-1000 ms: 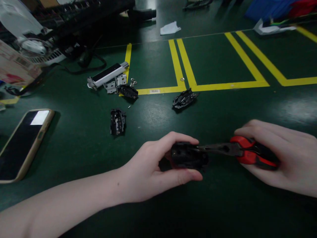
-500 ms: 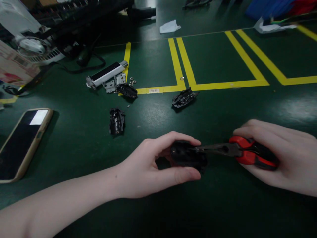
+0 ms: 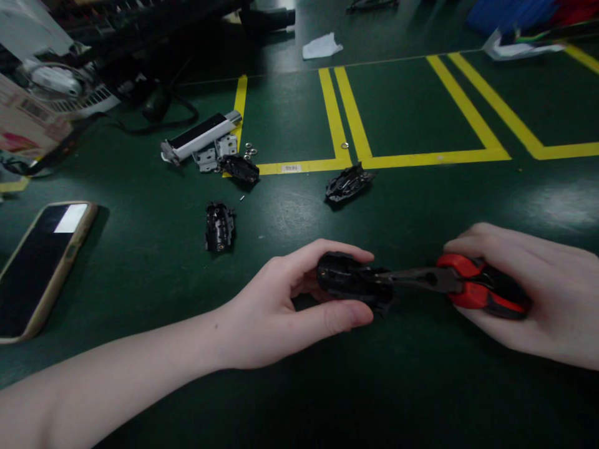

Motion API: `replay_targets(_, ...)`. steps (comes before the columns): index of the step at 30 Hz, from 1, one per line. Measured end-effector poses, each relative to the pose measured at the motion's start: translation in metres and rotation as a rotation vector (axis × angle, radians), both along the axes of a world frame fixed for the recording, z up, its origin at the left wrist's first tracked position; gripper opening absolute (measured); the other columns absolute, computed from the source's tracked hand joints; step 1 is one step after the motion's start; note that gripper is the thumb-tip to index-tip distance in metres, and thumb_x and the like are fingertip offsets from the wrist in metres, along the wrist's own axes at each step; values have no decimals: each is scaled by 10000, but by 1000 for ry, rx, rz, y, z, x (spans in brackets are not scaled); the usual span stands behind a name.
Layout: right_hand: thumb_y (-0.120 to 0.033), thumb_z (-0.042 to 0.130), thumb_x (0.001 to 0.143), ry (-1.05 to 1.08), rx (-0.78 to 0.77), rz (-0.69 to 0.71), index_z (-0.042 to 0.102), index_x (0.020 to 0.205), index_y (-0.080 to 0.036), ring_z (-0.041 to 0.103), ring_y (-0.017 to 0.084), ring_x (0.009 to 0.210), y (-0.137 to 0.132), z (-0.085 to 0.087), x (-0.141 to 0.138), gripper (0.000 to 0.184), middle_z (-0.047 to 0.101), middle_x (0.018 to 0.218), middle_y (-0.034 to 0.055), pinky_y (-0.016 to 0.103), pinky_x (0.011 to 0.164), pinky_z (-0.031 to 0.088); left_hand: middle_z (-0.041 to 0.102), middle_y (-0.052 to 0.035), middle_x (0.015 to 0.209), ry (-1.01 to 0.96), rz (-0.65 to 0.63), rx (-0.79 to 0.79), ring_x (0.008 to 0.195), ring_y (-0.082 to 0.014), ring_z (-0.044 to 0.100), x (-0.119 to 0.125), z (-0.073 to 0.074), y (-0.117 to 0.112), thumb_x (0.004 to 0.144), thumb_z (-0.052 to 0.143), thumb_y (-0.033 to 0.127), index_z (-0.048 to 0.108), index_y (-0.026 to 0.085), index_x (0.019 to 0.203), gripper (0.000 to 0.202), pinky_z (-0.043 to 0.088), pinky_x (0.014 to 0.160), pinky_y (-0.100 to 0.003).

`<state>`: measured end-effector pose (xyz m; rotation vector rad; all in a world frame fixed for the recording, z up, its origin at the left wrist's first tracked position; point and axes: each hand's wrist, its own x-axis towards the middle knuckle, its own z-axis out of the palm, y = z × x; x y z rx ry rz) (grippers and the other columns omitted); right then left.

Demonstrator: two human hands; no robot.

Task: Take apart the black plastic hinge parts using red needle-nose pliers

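Between the thumb and fingers of my left hand is a black plastic housing part, hollow and elongated. My right hand is closed around the red and black handles of needle-nose pliers. The long jaws reach left to the housing part's right half; their tips touch or grip it there, but the dark surfaces hide what exactly is between them. Similar black plastic parts lie beyond my hands: one to the left, one straight ahead, and another farther left.
A phone in a tan case lies at the left. Beyond are a white-and-black bar, metal brackets and several small rings. Yellow tape marks the green tabletop. White scraps lie at the back.
The black housing part has tilted and shifted slightly left in my left hand, showing more of its surface. My right hand and the pliers have moved slightly right.
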<state>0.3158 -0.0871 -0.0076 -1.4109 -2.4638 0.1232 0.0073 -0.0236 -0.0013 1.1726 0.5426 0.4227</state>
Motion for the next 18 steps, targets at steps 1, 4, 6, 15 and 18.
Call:
replay_targets(1,-348,575,867,11,-8,-24,538,1074,-288,641,211,684,-1,1,-3,219,636,879,31,335,564,493,730,-27,1117,4,10,2,918,-123,718,0,0,0,913,769,247,625,217,1284,399,595,839,-202)
replay_targets(4,-351,528,888,31,-24,-113,521,1058,-286,618,215,695,-3,1,-9,182,610,878,33,350,588,474,725,-9,1106,0,63,23,921,-111,706,-1,-1,-1,923,759,258,632,238,1273,373,595,815,-171)
replay_targets(6,-355,524,892,31,-16,-155,522,1058,-276,607,209,698,-2,1,-7,185,603,884,33,347,597,465,724,7,1092,8,120,55,921,-103,699,-2,-1,-2,935,747,262,638,259,1268,351,592,791,-150)
replay_targets(15,-350,594,835,43,-104,-311,582,1047,-230,635,210,746,11,8,12,244,657,914,50,341,636,489,733,16,1052,150,175,130,868,-117,671,-2,5,-2,933,743,310,663,281,1252,330,566,767,-191)
replay_targets(18,-343,615,816,21,-142,-287,590,1031,-229,647,213,741,15,11,9,244,675,900,52,333,620,487,750,-13,1095,163,91,168,922,-158,691,0,8,-3,918,747,309,657,257,1260,358,555,744,-224)
